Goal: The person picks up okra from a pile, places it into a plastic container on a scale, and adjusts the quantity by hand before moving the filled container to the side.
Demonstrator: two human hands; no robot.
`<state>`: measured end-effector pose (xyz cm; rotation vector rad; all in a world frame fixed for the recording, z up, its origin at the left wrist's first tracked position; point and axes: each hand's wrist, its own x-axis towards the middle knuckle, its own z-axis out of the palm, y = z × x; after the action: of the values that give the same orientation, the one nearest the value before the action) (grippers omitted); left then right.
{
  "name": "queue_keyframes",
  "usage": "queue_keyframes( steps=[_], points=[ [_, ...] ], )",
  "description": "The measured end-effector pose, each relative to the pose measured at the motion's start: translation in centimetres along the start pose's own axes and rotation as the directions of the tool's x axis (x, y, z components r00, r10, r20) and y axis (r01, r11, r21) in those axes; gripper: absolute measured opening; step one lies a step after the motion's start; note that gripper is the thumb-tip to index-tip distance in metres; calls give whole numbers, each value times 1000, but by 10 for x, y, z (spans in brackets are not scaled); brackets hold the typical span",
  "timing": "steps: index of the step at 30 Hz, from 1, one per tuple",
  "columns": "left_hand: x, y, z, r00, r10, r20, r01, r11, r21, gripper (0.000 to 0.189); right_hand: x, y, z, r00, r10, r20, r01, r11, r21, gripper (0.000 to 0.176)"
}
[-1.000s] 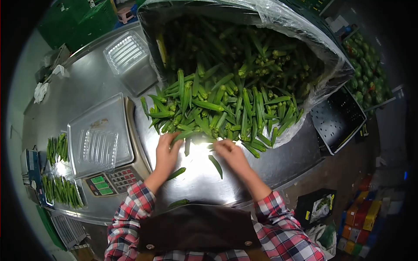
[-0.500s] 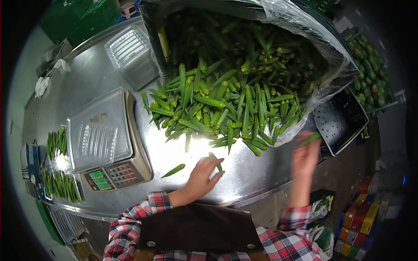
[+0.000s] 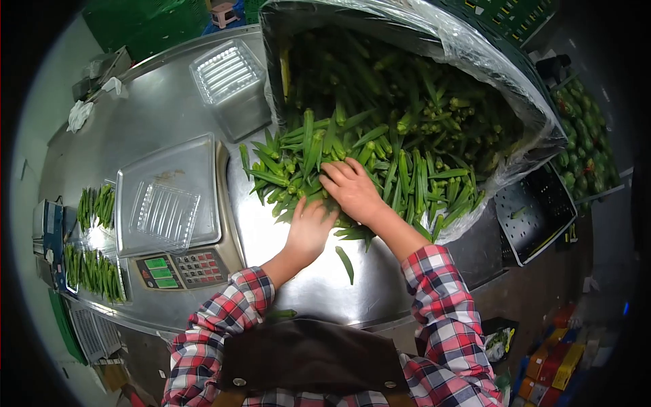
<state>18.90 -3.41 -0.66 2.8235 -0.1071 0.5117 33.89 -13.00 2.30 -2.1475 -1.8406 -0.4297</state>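
A heap of green okra pods [image 3: 407,178] spills from the lined crate onto the steel table. My right hand [image 3: 354,192] lies over the front of the heap, fingers stretched and touching the pods. Just to its left, my left hand [image 3: 310,233] is at the heap's near edge, fingers apart and slightly blurred. Neither hand visibly lifts a pod, though some fingertips are hidden among them. One loose okra pod [image 3: 345,264] lies on the table in front of the hands. Another okra pod [image 3: 281,314] sits close to my apron.
Left of the heap stands a scale [image 3: 169,197] with a clear plastic tray [image 3: 165,215] on it. Clear containers [image 3: 230,74] are stacked behind. Packed okra trays [image 3: 95,275] sit at far left. A black perforated basket [image 3: 536,234] at right holds a pod.
My right hand has moved from the black basket to the heap; the pod it held now lies in the basket. My left hand has left a loose pod and moved up to the heap.
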Motion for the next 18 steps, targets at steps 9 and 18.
queue_keyframes(
  steps=[9,18],
  points=[
    [-28,-12,-4,992,123,-29,-123,992,9,36,2,-6,1,995,52,-84,-53,999,-12,22],
    [-38,-17,6,997,68,20,-66,996,-61,30,-87,-84,-37,362,812,458,-341,-342,876,21]
  ],
)
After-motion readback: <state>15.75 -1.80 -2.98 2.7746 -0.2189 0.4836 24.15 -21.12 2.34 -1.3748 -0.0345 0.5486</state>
